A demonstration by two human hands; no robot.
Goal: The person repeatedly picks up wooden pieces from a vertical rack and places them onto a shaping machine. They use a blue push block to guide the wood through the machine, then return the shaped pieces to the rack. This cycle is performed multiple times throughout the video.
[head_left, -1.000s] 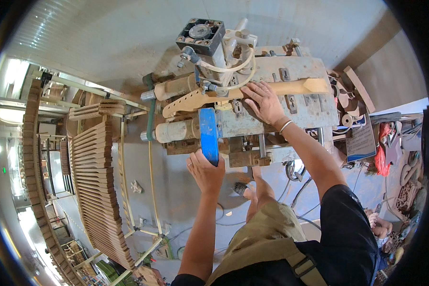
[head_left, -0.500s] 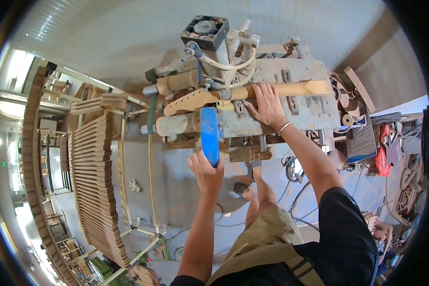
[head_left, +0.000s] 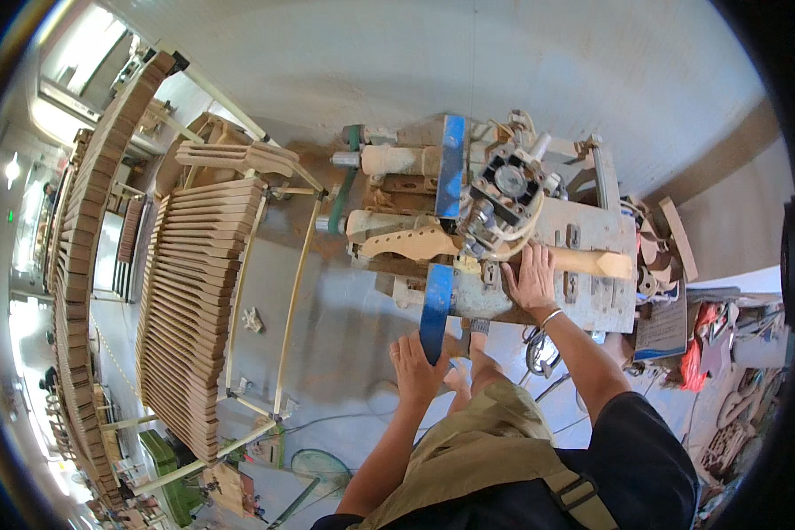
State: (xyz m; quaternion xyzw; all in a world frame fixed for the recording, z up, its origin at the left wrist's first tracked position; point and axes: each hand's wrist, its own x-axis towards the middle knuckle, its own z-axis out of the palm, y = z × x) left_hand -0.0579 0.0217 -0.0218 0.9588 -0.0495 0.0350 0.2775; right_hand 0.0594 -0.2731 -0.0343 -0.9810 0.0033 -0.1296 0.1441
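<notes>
A pale wooden guitar neck (head_left: pixel 411 242) lies across the machine's metal table (head_left: pixel 583 302), its headstock with a row of holes pointing left. My right hand (head_left: pixel 532 281) rests over the neck's body, fingers on top and thumb on the near side, holding it against the table. With my left hand (head_left: pixel 418 367) I grip the near end of a blue bar (head_left: pixel 436 305), fingers closed around it. Beyond the neck, another blue length (head_left: pixel 451 166) stretches toward the wall. A machine head with a round black fan-like top (head_left: pixel 511 180) and hoses hides the neck's middle.
Left of me stands a rack (head_left: pixel 283 336) stacked with many wooden necks (head_left: pixel 185 309). Wood offcuts (head_left: pixel 676 238), a sheet of paper (head_left: pixel 662 325) and a red bag (head_left: pixel 695 358) crowd the right. Cables run across the floor. A pale wall (head_left: pixel 397 62) rises behind the machine.
The whole view has shifted, so the machine appears lower and further right. Its head now shows over the neck, and the far blue length has come into sight. Both hands keep their holds.
</notes>
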